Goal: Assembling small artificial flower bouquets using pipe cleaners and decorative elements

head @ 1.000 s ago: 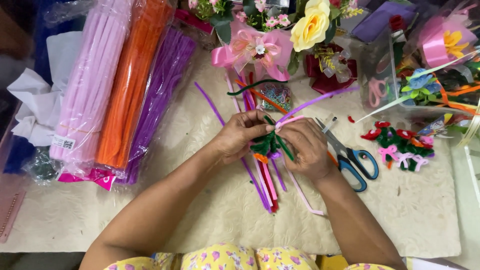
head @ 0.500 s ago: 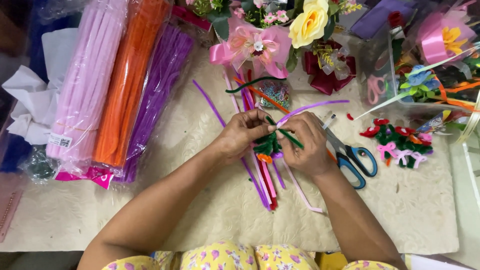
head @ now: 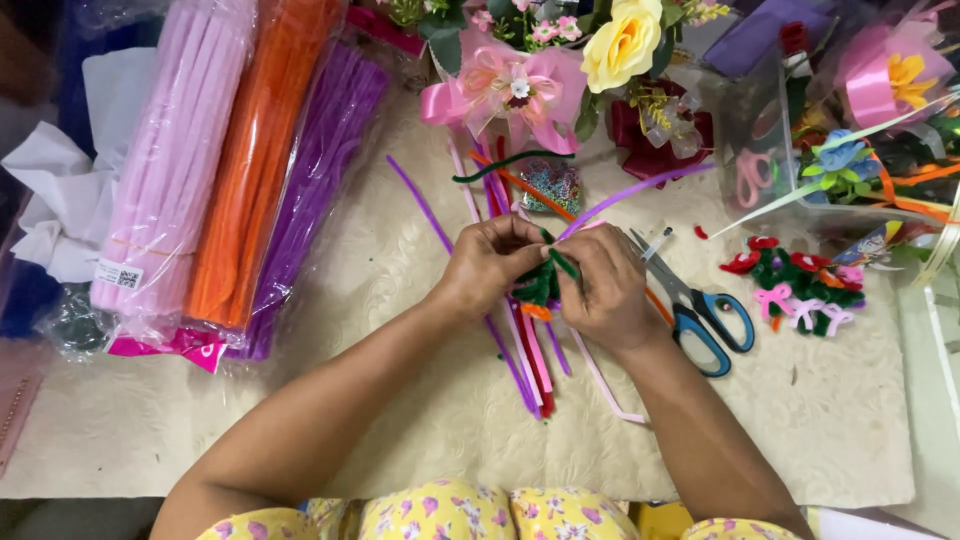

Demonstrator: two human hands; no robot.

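My left hand [head: 490, 265] and my right hand [head: 605, 285] meet over the middle of the table, both pinching a small green pipe-cleaner piece [head: 545, 280] with an orange bit below it. A light purple pipe cleaner [head: 640, 190] runs up and to the right from my right fingers. Beneath the hands lie loose pipe cleaners [head: 530, 360] in purple, pink and red. What the fingers enclose is partly hidden.
Scissors with blue handles [head: 705, 310] lie just right of my right hand. Small finished pipe-cleaner flowers [head: 795, 285] sit further right. Bagged bundles of pink [head: 175, 160], orange [head: 255, 170] and purple pipe cleaners [head: 320, 170] lie at left. Artificial flowers [head: 620, 45] and ribbon bows [head: 515, 85] crowd the far edge.
Both hands stayed together on the green piece, with the fingers shifting slightly as they work it. The purple pipe cleaner stays angled up to the right.
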